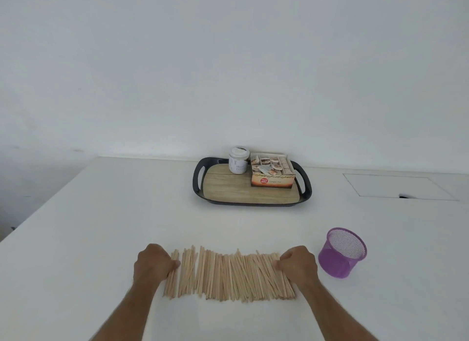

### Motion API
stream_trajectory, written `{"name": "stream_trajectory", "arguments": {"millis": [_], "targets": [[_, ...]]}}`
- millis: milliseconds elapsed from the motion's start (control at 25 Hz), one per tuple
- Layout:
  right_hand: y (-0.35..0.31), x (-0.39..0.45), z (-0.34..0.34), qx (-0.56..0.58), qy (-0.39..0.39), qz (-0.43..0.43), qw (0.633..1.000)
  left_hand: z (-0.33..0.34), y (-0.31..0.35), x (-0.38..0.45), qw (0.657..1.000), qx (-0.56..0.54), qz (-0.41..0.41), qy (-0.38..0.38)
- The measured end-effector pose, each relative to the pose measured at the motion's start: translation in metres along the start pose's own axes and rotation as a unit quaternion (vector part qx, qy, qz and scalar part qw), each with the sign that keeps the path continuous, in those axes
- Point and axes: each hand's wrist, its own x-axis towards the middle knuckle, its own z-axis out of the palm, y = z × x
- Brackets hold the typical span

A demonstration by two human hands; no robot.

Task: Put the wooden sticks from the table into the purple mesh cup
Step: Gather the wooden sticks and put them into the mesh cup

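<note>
Several thin wooden sticks (228,277) lie side by side in a wide row on the white table (101,226), near its front edge. My left hand (152,264) rests at the row's left end, fingers curled and thumb over the outermost sticks. At the right end, my right hand (297,264) is curled too, its thumb and fingertips pinching the last sticks. The purple mesh cup (341,252) stands upright just right of my right hand, a small gap away. No stick shows inside it.
A black tray with a wood-look floor (228,188) stands further back in the middle. It holds a white jar (238,160) and an open tea box (272,173). A rectangular hatch outline (398,187) marks the table's back right. The table's left edge runs diagonally.
</note>
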Motion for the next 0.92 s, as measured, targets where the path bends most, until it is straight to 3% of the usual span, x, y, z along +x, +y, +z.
{"name": "stream_trajectory", "arguments": {"millis": [520, 720, 920], "targets": [[-0.008, 0.005, -0.018, 0.163, 0.031, 0.003, 0.986, -0.003, 0.01, 0.009, 0.999, -0.032, 0.02, -0.011], [-0.016, 0.005, -0.03, 0.211, 0.053, -0.027, 0.976, -0.006, 0.042, 0.007, 0.993, -0.075, 0.083, 0.033], [-0.02, 0.002, -0.057, 0.248, 0.083, -0.058, 0.964, 0.011, 0.094, -0.013, 0.968, -0.162, 0.192, 0.024]]}}
